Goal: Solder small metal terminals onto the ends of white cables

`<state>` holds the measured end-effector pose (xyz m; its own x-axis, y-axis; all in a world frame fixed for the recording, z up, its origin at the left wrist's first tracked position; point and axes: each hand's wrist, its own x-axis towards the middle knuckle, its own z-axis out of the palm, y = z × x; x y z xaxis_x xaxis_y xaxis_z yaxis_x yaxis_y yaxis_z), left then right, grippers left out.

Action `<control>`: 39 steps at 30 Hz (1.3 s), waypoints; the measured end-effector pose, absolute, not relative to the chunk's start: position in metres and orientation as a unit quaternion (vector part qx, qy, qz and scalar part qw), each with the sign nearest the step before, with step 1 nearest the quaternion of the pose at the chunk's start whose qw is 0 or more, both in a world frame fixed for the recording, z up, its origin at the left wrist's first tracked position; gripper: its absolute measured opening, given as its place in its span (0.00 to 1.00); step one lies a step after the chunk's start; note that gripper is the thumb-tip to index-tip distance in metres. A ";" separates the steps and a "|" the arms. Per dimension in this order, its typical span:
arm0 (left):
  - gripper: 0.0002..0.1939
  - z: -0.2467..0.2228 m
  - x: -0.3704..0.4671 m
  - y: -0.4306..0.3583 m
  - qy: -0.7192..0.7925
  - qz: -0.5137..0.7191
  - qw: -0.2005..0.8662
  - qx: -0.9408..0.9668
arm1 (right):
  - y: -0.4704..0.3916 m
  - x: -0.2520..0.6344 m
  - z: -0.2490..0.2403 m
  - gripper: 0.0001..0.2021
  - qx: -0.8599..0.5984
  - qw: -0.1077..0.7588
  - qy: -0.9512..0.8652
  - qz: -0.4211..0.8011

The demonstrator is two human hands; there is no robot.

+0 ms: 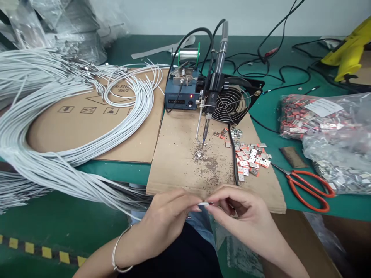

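My left hand [174, 210] pinches a white cable [203, 203] close to its end, just past the front edge of the cardboard. Opposite it, my right hand [239, 206] has thumb and fingers closed at the cable's tip, where small dark and reddish bits show; most of the tip is hidden by the fingers. Beyond the hands stands a soldering iron [213, 92] in a holder, tip down, with a thin feed tube beside it. Right of the tip lies a pile of USB connectors [249, 158] with orange-red inserts.
Coiled white cables [139, 112] cover the left side. A blue control box [181, 96] with a solder spool [188, 54] stands behind, next to a fan [228, 104]. Red-handled scissors [311, 187] and bags of connectors [313, 116] lie right. Solder crumbs dot the cardboard [171, 162].
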<state>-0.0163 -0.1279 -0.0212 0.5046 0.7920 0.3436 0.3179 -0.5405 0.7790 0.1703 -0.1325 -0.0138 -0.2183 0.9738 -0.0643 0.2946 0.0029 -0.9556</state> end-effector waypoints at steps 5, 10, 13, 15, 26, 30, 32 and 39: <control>0.13 -0.019 -0.017 -0.127 0.345 0.337 0.295 0.825 | -0.135 0.171 -0.015 0.08 -0.499 0.377 -0.614 0.482; 0.06 -0.027 -0.004 -0.131 0.384 0.361 0.497 0.689 | -0.144 0.153 -0.032 0.10 -0.453 0.543 -0.520 0.479; 0.12 -0.031 0.003 -0.134 0.401 0.351 0.617 0.579 | -0.144 0.145 -0.038 0.09 -0.420 0.596 -0.439 0.525; 0.12 -0.030 0.004 -0.135 0.403 0.345 0.629 0.569 | -0.139 0.149 -0.036 0.10 -0.397 0.599 -0.401 0.568; 0.09 -0.023 -0.003 -0.130 0.410 0.360 0.586 0.599 | -0.139 0.163 -0.031 0.04 -0.482 0.479 -0.494 0.542; 0.07 -0.024 -0.008 -0.129 0.417 0.360 0.462 0.695 | -0.139 0.158 -0.030 0.05 -0.489 0.476 -0.490 0.543; 0.07 -0.024 -0.008 -0.130 0.413 0.360 0.455 0.702 | -0.139 0.158 -0.029 0.06 -0.479 0.475 -0.500 0.544; 0.14 -0.022 0.008 -0.142 0.421 0.367 0.680 0.474 | -0.146 0.136 -0.038 0.10 -0.451 0.617 -0.500 0.407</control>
